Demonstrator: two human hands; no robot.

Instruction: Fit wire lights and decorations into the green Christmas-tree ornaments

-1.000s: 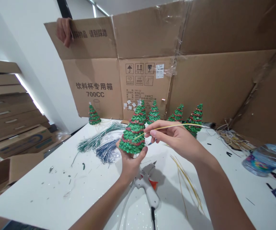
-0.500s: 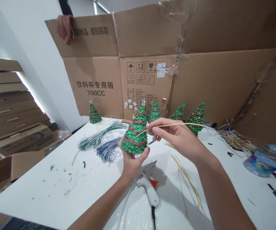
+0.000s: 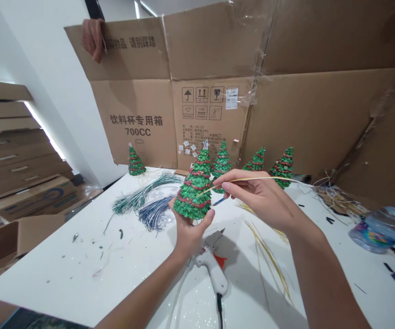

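My left hand (image 3: 189,233) is closed around the base of a small green Christmas tree (image 3: 194,189) with red garland bands and a clear star on top. The tree is held upright above the table. In a pinch, my right hand (image 3: 252,192) grips a thin gold wire (image 3: 269,178), whose near end lies against the tree's front and whose far end trails off to the right. Below both hands a white glue gun (image 3: 213,269) lies on the table, its nozzle pointing up and to the right.
Several more trees (image 3: 284,167) stand at the back of the white table (image 3: 81,283). Green wires (image 3: 142,194), blue wires (image 3: 154,214) and gold wires (image 3: 269,260) lie in bundles. A plastic bottle (image 3: 379,228) is at right. Another person's hand (image 3: 93,39) grips the cardboard wall (image 3: 211,50).
My right hand has shifted slightly to the right with the gold wire. The wire's tip still meets the tree's front, and my left hand's hold is the same.
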